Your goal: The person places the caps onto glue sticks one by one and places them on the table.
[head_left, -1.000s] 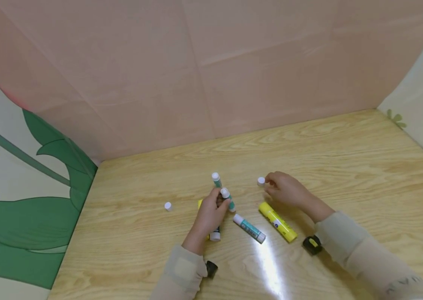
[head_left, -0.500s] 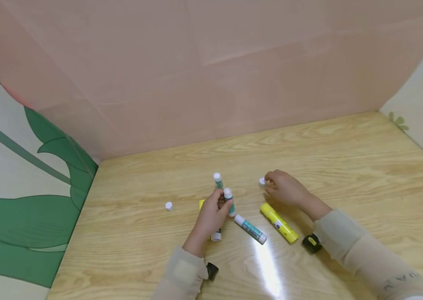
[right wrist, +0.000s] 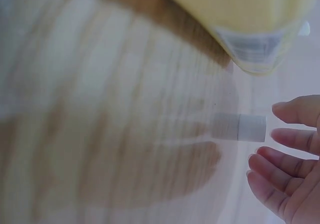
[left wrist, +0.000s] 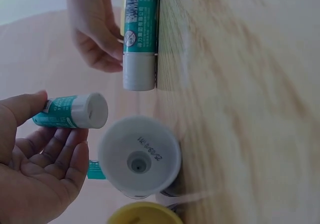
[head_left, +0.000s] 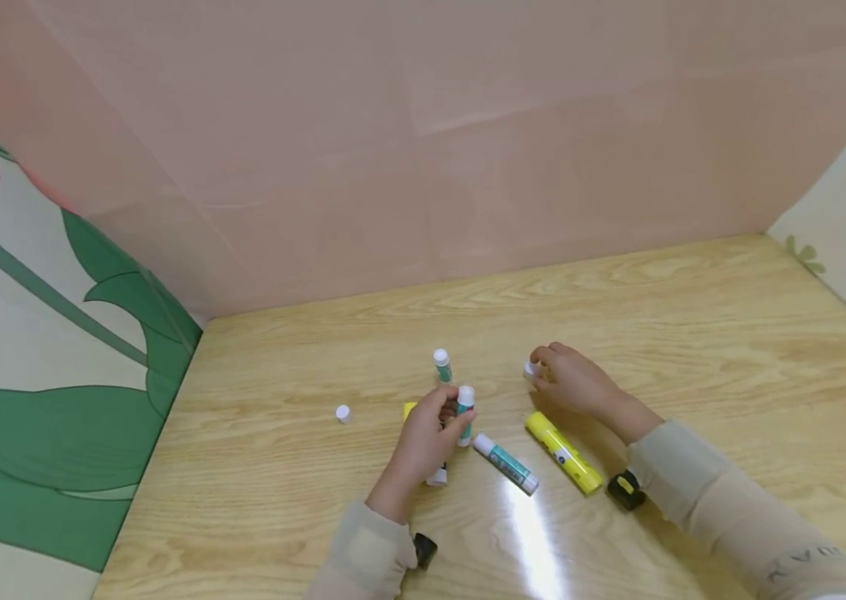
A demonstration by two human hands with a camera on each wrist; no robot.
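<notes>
My left hand [head_left: 423, 442] pinches a teal glue stick [head_left: 465, 417] with white ends between thumb and fingers. In the left wrist view that glue stick [left wrist: 60, 112] lies across the fingertips, its hollow white end facing right. My right hand [head_left: 573, 379] hovers around a small white cap [head_left: 530, 368] on the table. The right wrist view has its fingers spread and slightly curved beside the cap [right wrist: 252, 128], with a gap between. Behind the left hand, another teal glue stick [head_left: 443, 365] stands upright. One more teal glue stick [head_left: 507, 464] lies between the hands.
A thick yellow glue stick [head_left: 563, 454] lies below the right hand. Partly hidden by the left hand are a yellow object [head_left: 409, 408] and a white-ended stick [head_left: 437, 477]. A second white cap [head_left: 343, 413] sits at left. A pink backdrop [head_left: 423, 167] closes off the table's rear.
The glue stick in my left hand has come slightly toward me and stands more upright. My right fingers have moved closer over the white cap. The head view has shifted a little.
</notes>
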